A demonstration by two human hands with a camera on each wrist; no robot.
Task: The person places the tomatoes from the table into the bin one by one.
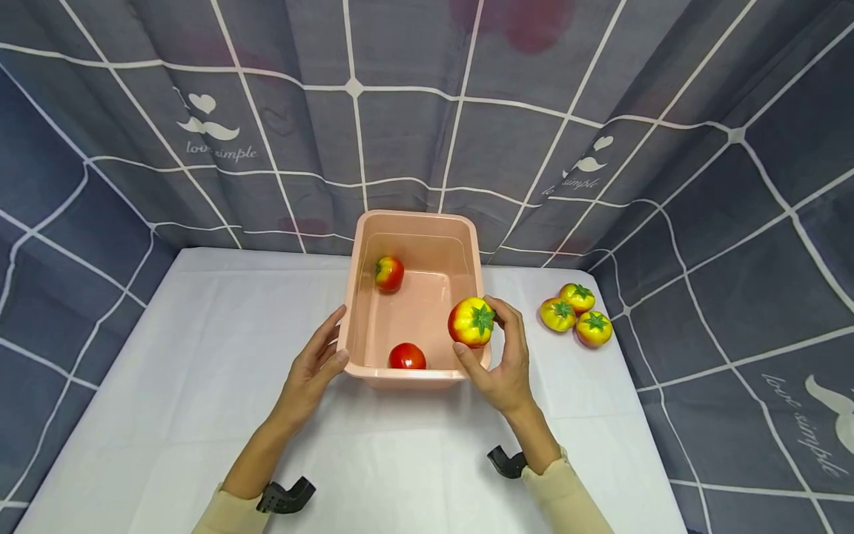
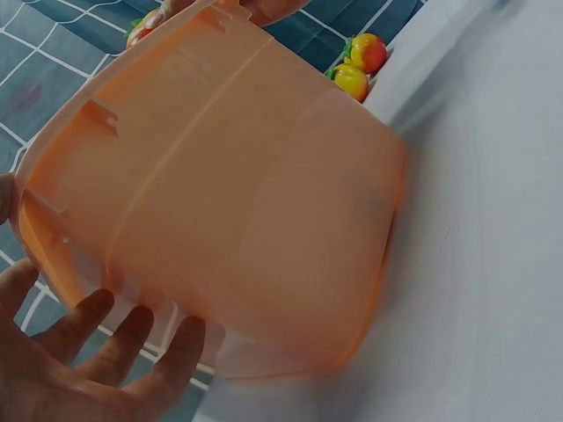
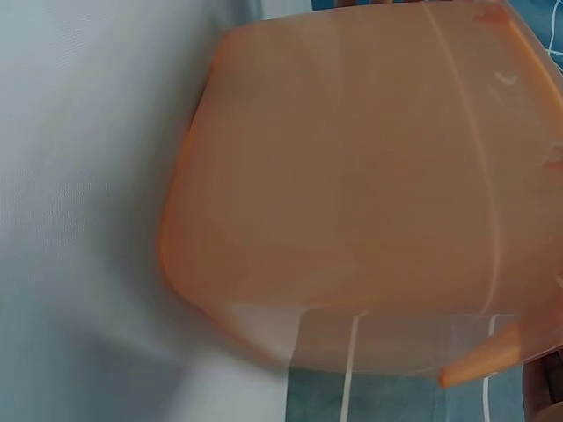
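A yellow-and-red tomato with a green star-shaped calyx is between the thumb and fingers of my right hand, over the right rim of a pink plastic bin. Spread fingers of my left hand touch the bin's left side, also seen by the left hand in the left wrist view. Inside the bin lie a red-and-yellow fruit at the back left and a shiny red fruit near the front wall. The right wrist view shows mostly the bin's outer wall; the tomato is hidden there.
Three similar yellow-and-red tomatoes sit clustered on the white tabletop, right of the bin. A grey checked curtain hangs behind the table and at both sides.
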